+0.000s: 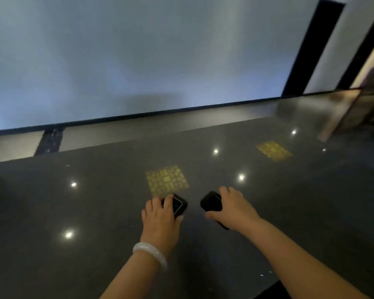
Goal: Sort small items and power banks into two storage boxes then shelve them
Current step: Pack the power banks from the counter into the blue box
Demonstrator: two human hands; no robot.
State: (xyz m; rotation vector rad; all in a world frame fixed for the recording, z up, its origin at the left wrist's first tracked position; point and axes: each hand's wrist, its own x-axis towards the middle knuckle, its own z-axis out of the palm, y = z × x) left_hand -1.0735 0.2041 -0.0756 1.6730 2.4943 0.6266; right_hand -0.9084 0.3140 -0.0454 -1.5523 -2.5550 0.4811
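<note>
Two black power banks are held out over a dark glossy floor. My left hand (160,214) grips one black power bank (178,205) from above, fingers curled over it and thumb under its near edge. My right hand (231,207) grips the other black power bank (209,201) the same way, a little to the right. The two hands are side by side, a short gap apart. A pale bangle (150,254) sits on my left wrist. No storage box is in view.
The dark polished floor (95,212) has two yellow patterned tiles (166,180) (273,150) and bright light reflections. A large pale wall (138,61) with a black baseboard rises ahead. Dark door frames (311,50) and a blurred wooden piece (343,113) stand at the right.
</note>
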